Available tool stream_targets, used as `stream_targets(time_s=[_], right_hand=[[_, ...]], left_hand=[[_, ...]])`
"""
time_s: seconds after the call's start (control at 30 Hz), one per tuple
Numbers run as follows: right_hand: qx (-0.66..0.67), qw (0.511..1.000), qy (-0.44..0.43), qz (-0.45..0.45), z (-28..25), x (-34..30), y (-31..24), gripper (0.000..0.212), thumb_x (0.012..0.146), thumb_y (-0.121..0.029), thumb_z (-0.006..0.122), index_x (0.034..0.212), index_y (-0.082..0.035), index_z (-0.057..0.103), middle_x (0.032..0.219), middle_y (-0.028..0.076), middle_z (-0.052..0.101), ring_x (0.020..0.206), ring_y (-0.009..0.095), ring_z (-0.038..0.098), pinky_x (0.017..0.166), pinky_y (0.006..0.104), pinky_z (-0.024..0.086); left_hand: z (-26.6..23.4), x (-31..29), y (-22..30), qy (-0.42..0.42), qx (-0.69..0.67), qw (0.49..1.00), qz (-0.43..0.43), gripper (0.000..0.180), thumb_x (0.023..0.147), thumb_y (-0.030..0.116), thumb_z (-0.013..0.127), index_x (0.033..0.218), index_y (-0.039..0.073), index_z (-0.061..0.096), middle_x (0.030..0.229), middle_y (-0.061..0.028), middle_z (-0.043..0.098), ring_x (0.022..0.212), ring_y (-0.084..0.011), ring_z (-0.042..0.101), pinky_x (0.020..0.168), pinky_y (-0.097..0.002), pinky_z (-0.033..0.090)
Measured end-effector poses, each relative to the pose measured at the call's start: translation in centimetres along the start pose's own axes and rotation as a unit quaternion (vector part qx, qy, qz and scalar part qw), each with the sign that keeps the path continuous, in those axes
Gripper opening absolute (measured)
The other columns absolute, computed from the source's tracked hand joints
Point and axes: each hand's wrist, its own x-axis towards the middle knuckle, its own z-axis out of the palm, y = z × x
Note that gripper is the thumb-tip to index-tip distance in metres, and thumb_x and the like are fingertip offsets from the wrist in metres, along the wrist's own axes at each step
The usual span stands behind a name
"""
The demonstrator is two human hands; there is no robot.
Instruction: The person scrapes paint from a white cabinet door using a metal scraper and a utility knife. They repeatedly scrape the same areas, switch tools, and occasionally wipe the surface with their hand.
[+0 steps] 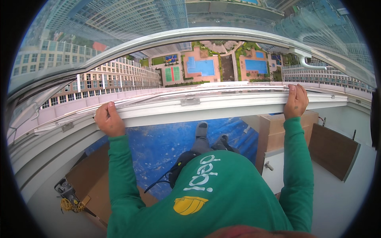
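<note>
My left hand [110,119] is closed over the inner edge of a white window frame [222,104], at the left of the sill. Its thumb points outward and the other fingers are partly hidden. Farther right, my right hand [296,101] grips the same frame, with fingers bent over the top of the rail. Both arms, in green sleeves, are spread wide. Beyond the hands, a glazed window sash [190,33] is swung outward, and a white handle [307,61] sits on its right part. A small metal catch [190,101] lies on the frame between my hands.
Far below outside are swimming pools [202,67], courts and tall buildings [115,75]. Inside, a blue sheet [154,150] covers the floor under my feet. A wooden cabinet [270,135] and a brown panel [333,150] stand right; a power tool with yellow cord [68,194] lies left.
</note>
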Motion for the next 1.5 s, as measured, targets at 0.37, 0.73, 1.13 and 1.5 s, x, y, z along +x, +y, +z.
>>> stream_targets(time_s=[0.37, 0.73, 1.13, 1.5], right_hand=[[-0.002, 1.000, -0.004, 0.001, 0.00, -0.09, 0.21, 0.032, 0.104, -0.027, 0.054, 0.097, -0.005, 0.076, 0.096, 0.012, 0.074, 0.114, 0.039, 0.065, 0.099, 0.0487, 0.047], [0.001, 1.000, -0.002, -0.002, -0.04, -0.10, -0.10, 0.032, 0.105, -0.027, 0.054, 0.096, -0.005, 0.075, 0.095, 0.013, 0.073, 0.112, 0.039, 0.065, 0.098, 0.0489, 0.046], [0.020, 1.000, -0.009, -0.007, -0.13, 0.18, -0.21, 0.032, 0.105, -0.025, 0.054, 0.094, -0.004, 0.074, 0.093, 0.013, 0.073, 0.109, 0.040, 0.066, 0.096, 0.0494, 0.047], [0.003, 1.000, -0.011, 0.017, 0.08, -0.24, 0.13, 0.031, 0.104, -0.026, 0.055, 0.096, -0.005, 0.076, 0.098, 0.013, 0.074, 0.113, 0.036, 0.065, 0.099, 0.0471, 0.045]], left_hand=[[0.01, 0.03, 0.33, -0.005, -0.008, 1.000, 0.003, 0.015, 0.095, 0.011, 0.069, 0.086, 0.000, 0.070, 0.080, -0.0120, 0.067, 0.073, -0.0286, 0.060, 0.071, -0.0419, 0.046], [-0.01, -0.02, 0.16, -0.007, 0.009, 1.000, 0.008, 0.013, 0.095, 0.011, 0.070, 0.088, 0.000, 0.071, 0.081, -0.0112, 0.068, 0.074, -0.0280, 0.061, 0.073, -0.0406, 0.048], [0.01, -0.22, -0.37, -0.010, 0.011, 1.000, 0.004, 0.013, 0.096, 0.013, 0.069, 0.089, 0.002, 0.071, 0.084, -0.0097, 0.068, 0.077, -0.0268, 0.061, 0.076, -0.0406, 0.047], [-0.11, -0.12, -0.17, -0.017, 0.017, 1.000, -0.002, 0.014, 0.096, 0.013, 0.069, 0.088, 0.001, 0.071, 0.083, -0.0104, 0.068, 0.077, -0.0283, 0.061, 0.077, -0.0410, 0.046]])
